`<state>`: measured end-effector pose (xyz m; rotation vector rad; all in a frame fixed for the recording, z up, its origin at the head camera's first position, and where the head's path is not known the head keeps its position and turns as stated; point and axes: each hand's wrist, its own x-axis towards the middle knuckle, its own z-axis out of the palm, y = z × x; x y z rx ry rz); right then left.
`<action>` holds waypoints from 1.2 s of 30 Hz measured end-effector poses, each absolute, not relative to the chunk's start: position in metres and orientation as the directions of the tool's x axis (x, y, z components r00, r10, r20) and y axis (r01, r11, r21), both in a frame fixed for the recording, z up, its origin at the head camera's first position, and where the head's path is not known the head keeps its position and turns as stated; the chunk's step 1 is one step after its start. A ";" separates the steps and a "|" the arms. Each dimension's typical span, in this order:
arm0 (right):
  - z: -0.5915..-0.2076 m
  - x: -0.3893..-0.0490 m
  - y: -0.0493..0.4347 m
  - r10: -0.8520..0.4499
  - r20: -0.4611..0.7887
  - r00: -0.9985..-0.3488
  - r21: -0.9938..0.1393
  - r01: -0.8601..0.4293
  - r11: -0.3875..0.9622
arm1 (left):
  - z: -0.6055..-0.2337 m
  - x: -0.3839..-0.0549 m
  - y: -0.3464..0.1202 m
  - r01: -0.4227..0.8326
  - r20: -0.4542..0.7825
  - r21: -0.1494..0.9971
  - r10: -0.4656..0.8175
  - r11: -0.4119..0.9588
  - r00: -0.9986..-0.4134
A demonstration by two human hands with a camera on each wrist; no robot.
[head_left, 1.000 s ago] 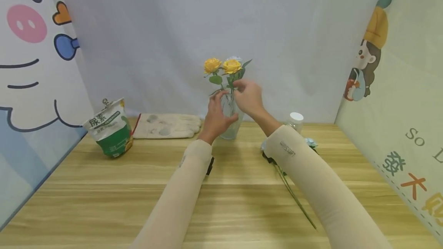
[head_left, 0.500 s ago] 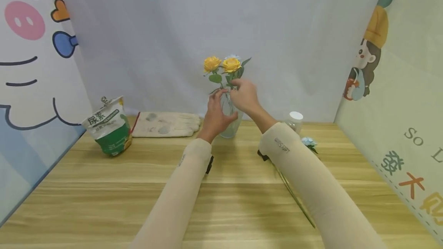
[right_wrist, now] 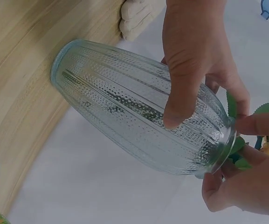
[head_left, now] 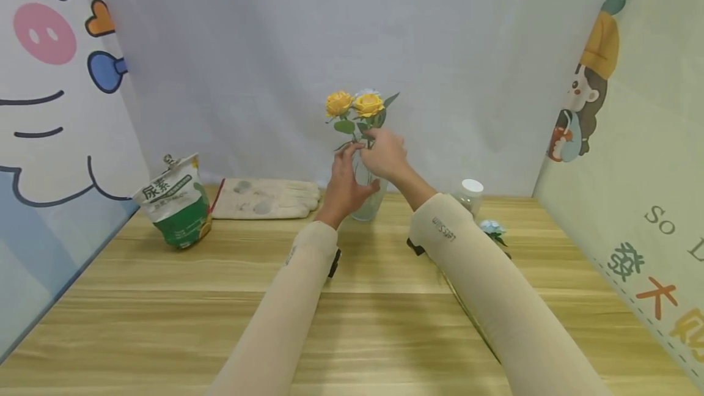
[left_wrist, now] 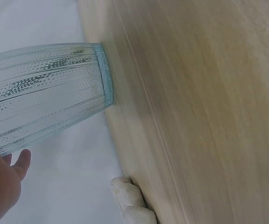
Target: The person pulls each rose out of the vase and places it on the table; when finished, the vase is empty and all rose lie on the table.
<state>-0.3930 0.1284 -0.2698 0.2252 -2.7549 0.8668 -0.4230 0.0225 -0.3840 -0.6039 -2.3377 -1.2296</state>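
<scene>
A clear ribbed glass vase [right_wrist: 134, 107] stands upright at the back of the table in the head view, with yellow roses [head_left: 368, 104] and a pale blue flower [head_left: 367, 91] rising from it. My left hand [right_wrist: 195, 60] holds the vase's upper body, its thumb along the glass and its fingers round the far side. At the rim, my right hand [right_wrist: 251, 172] pinches a flower stem among green leaves [right_wrist: 239, 144]. The fingers partly hide that stem. In the left wrist view the vase base [left_wrist: 105, 74] rests on the wood.
A green-and-white bag [head_left: 178, 206] with a clip stands at the left. White work gloves [head_left: 264, 199] lie near the back edge. Right of the vase are a white-capped jar [head_left: 471, 194] and a pale blue flower [head_left: 492, 228] on the table, its stem partly behind the right sleeve.
My right hand has shifted slightly left and down at the vase mouth, and its sleeve covers more of the flowers lying on the table. The left hand stays on the vase.
</scene>
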 end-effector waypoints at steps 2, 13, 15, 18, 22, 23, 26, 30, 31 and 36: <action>-0.270 -0.393 0.128 -0.070 0.266 -0.961 -0.548 -0.211 0.810 | -0.383 -0.422 0.023 0.560 0.556 0.655 0.179 0.508 -0.812; -0.265 -0.391 0.127 -0.079 0.221 -0.972 -0.569 -0.194 0.799 | -0.382 -0.421 0.022 0.561 0.549 0.665 0.186 0.494 -0.815; -0.265 -0.391 0.128 -0.071 0.236 -0.969 -0.577 -0.198 0.793 | -0.382 -0.421 0.022 0.566 0.557 0.660 0.183 0.494 -0.810; -0.266 -0.391 0.129 -0.064 0.269 -0.961 -0.587 -0.216 0.780 | -0.382 -0.421 0.022 0.568 0.563 0.656 0.180 0.497 -0.807; -0.267 -0.391 0.131 -0.060 0.329 -0.943 -0.601 -0.258 0.756 | -0.381 -0.420 0.022 0.573 0.572 0.649 0.175 0.500 -0.801; -0.267 -0.391 0.132 -0.057 0.346 -0.936 -0.609 -0.270 0.746 | -0.381 -0.420 0.022 0.575 0.575 0.647 0.175 0.500 -0.799; -0.266 -0.392 0.132 -0.051 0.415 -0.909 -0.621 -0.324 0.714 | -0.380 -0.419 0.022 0.581 0.581 0.646 0.175 0.494 -0.795; -0.264 -0.392 0.133 -0.032 0.489 -0.872 -0.643 -0.385 0.662 | -0.380 -0.419 0.022 0.582 0.580 0.647 0.177 0.493 -0.795; -0.263 -0.392 0.133 -0.025 0.501 -0.865 -0.651 -0.395 0.648 | -0.380 -0.419 0.022 0.583 0.581 0.645 0.178 0.494 -0.794; -0.262 -0.391 0.133 0.008 0.531 -0.847 -0.683 -0.423 0.596 | -0.382 -0.421 0.022 0.591 0.592 0.635 0.179 0.497 -0.786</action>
